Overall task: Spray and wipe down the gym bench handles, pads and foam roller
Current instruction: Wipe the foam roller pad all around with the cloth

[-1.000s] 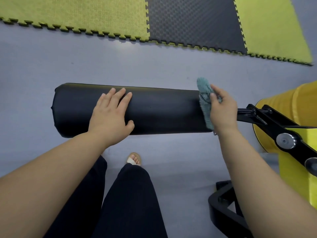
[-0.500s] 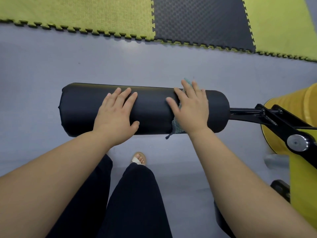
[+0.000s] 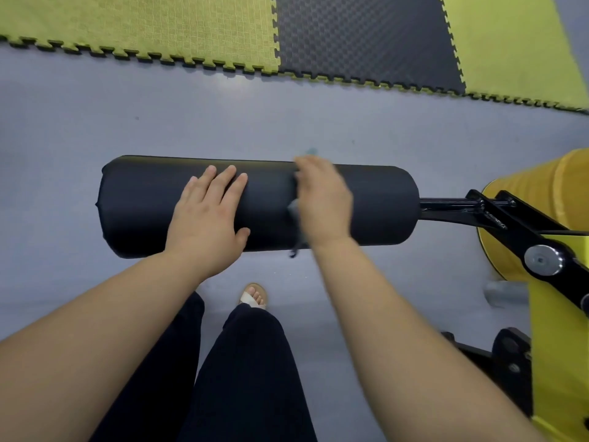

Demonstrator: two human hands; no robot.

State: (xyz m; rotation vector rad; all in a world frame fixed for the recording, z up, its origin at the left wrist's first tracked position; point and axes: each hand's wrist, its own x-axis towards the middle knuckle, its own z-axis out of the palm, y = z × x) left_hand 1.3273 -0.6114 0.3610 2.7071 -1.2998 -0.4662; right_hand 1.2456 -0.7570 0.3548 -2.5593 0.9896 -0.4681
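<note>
A black foam roller (image 3: 143,205) lies across the middle of the view, fixed at its right end to a black steel arm (image 3: 452,208). My left hand (image 3: 207,224) rests flat on the roller's middle with fingers together. My right hand (image 3: 322,202), blurred by motion, presses a grey-green cloth (image 3: 294,215) against the roller just right of the left hand. Only the cloth's edge and a dangling corner show below the palm.
The yellow and black bench frame (image 3: 561,282) with a round steel bolt (image 3: 541,260) stands at the right. Yellow and black interlocking mats (image 3: 350,36) lie across the far floor. My dark-trousered legs and a sandalled foot (image 3: 253,296) are below the roller on grey floor.
My right hand with the cloth has slid left along the roller from its right end toward the middle. The left hand has stayed on the roller.
</note>
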